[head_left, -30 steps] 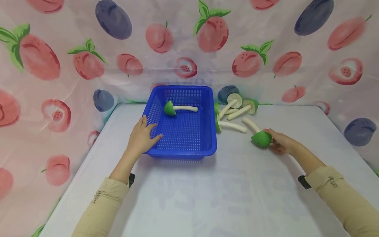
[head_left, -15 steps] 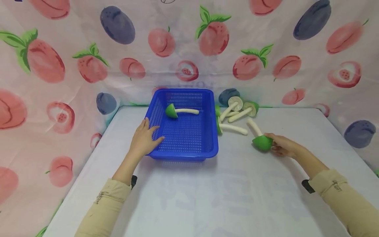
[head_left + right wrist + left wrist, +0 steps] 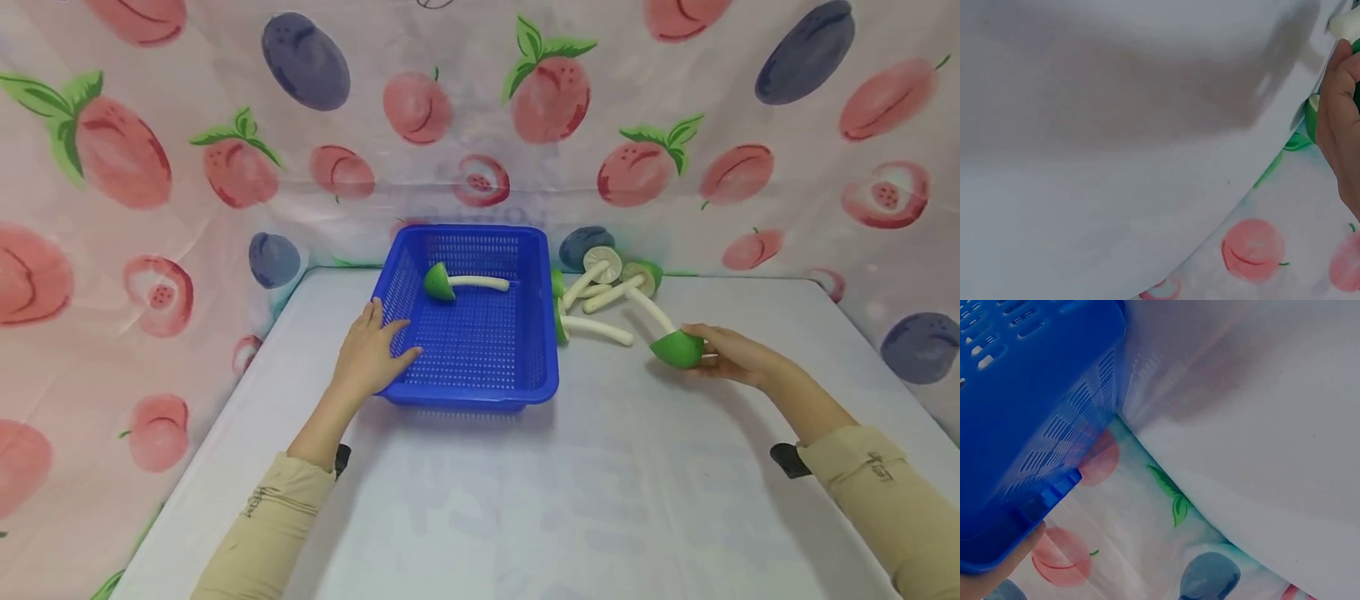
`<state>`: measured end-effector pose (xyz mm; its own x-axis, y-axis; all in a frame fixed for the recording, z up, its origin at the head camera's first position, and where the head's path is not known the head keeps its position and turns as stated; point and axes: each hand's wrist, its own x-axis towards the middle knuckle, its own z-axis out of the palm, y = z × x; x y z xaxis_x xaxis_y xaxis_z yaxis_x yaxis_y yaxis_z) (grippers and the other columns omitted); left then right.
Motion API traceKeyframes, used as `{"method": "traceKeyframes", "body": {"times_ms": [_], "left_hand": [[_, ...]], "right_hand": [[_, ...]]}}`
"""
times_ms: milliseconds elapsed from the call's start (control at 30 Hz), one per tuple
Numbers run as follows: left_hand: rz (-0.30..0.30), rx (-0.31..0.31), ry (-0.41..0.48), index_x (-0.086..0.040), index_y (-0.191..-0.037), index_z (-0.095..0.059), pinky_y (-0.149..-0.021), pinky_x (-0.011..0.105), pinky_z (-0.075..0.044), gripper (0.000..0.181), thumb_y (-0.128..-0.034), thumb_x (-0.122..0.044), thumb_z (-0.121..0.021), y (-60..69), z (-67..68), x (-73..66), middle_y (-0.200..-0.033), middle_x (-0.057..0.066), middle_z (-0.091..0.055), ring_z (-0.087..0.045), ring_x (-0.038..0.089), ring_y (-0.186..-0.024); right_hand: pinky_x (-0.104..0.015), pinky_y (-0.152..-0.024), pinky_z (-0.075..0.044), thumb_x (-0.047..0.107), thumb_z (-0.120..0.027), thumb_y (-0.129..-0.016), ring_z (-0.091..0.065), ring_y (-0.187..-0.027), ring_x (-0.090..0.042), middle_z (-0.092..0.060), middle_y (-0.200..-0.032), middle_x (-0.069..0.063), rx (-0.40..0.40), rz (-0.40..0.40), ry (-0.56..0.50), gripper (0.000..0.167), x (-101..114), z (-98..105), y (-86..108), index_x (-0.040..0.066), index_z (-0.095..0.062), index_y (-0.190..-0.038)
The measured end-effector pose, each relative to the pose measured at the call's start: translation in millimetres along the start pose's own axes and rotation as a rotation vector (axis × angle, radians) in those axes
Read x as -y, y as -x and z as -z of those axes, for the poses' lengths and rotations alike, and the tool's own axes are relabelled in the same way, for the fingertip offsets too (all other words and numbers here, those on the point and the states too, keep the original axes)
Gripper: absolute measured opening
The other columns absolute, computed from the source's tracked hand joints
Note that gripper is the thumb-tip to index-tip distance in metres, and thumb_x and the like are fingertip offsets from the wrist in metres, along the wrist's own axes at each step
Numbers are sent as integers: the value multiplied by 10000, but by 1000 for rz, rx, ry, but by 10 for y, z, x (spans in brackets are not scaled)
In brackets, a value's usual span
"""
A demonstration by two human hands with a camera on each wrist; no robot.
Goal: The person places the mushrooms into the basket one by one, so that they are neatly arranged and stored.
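My left hand (image 3: pixel 363 354) rests on the left rim of a blue perforated plastic basket (image 3: pixel 542 383), thumb and one finger spread over its inside. In the left wrist view a fingertip (image 3: pixel 1036 534) shows just beyond the basket's rim (image 3: pixel 1054 497). With my right hand (image 3: pixel 731 354) I pinch the green cap of a toy mushroom (image 3: pixel 678 348), its white stem pointing up and left over the table. Inside the basket another green-capped mushroom (image 3: pixel 468 283) lies on its side. The right wrist view catches my right hand (image 3: pixel 1338 119) at its edge; the held mushroom is mostly hidden there.
Several more green-and-white mushrooms (image 3: pixel 600 329) lie in a loose pile against the basket's right side, near the back edge. Everything stands on a white-covered table (image 3: pixel 487 500). A fruit-printed cloth (image 3: pixel 450 183) hangs behind it and at the sides.
My right hand has shifted slightly right and lifted a little with the mushroom, whose stem now overlaps the pile in view. The left hand keeps its place on the basket; the head view tilted slightly.
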<state>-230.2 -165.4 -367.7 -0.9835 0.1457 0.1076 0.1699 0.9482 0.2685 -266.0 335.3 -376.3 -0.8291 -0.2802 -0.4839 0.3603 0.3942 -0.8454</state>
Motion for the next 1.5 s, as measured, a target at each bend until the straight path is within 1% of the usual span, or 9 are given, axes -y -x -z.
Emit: {"method": "traceKeyframes", "body": {"times_ms": [267,400,567,667,833,1067,1200,1300,1500], "left_hand": [[-7,4,2,-29,-1341,-511,-1157,554,-174,588,-900,-412,-577,24,12,5,-1505,335,-162,-134,446,-1426],[1,2,2,-34,-1342,-512,-1156,557,-175,588,-897,-413,-582,30,15,24,-1506,335,-156,-133,451,-1424],[4,-4,-3,-37,-1343,-512,-1163,546,-165,591,-897,-420,-579,33,15,44,-1507,332,-160,-127,442,-1429],[3,4,-4,-38,-1347,-507,-1165,542,-161,594,-900,-424,-571,32,15,44,-1509,330,-155,-120,435,-1432],[10,6,3,-44,-1350,-506,-1168,539,-152,593,-900,-425,-571,19,26,36,-1517,320,-140,-105,424,-1439],[2,13,-10,-43,-1350,-506,-1176,520,-144,592,-903,-425,-568,7,29,21,-1513,324,-143,-106,424,-1438],[0,15,-7,-46,-1353,-504,-1176,517,-147,593,-905,-430,-563,12,10,12,-1515,321,-146,-109,421,-1440],[-2,15,-10,-48,-1351,-507,-1175,518,-151,592,-905,-434,-563,4,4,2,-1514,319,-150,-113,420,-1439],[9,10,-15,-49,-1345,-515,-1174,522,-154,587,-900,-427,-573,-1,9,0,-1514,317,-157,-115,422,-1438]], "right_hand": [[-205,-816,-530,341,-325,-1006,-547,-893,-55,-266,-1314,-214,-1,117,74,661,198,-102,-71,-141,-85,-1390],[-209,-843,-527,314,-377,-1002,-542,-888,2,-318,-1278,-177,-14,160,98,656,378,-175,-134,-99,-76,-1414],[-232,-869,-530,315,-474,-973,-533,-889,45,-248,-1397,-274,-19,195,164,784,651,-275,-220,-17,26,-1477],[-242,-878,-523,319,-508,-959,-530,-904,42,-230,-1443,-288,-18,219,221,802,803,-348,-268,8,10,-1486],[-294,-876,-517,299,-558,-936,-551,-980,-90,-341,-1393,-255,-63,276,327,698,1050,-521,-369,10,-171,-1440],[-444,-935,-477,276,-641,-880,-414,-1248,-377,-288,-1455,-285,-79,310,485,734,1372,-755,-470,14,-236,-1433],[-532,-1012,-407,279,-667,-858,-392,-1274,-401,-295,-1459,-279,-80,313,536,738,1518,-868,-500,32,-260,-1422],[-530,-1008,-400,288,-674,-851,-428,-1221,-385,-346,-1421,-265,-79,326,577,725,1609,-928,-531,41,-280,-1406],[-510,-983,-431,218,-686,-838,-447,-1200,-402,-389,-1370,-286,-32,415,726,708,1833,-1065,-593,-30,-301,-1378]]}}
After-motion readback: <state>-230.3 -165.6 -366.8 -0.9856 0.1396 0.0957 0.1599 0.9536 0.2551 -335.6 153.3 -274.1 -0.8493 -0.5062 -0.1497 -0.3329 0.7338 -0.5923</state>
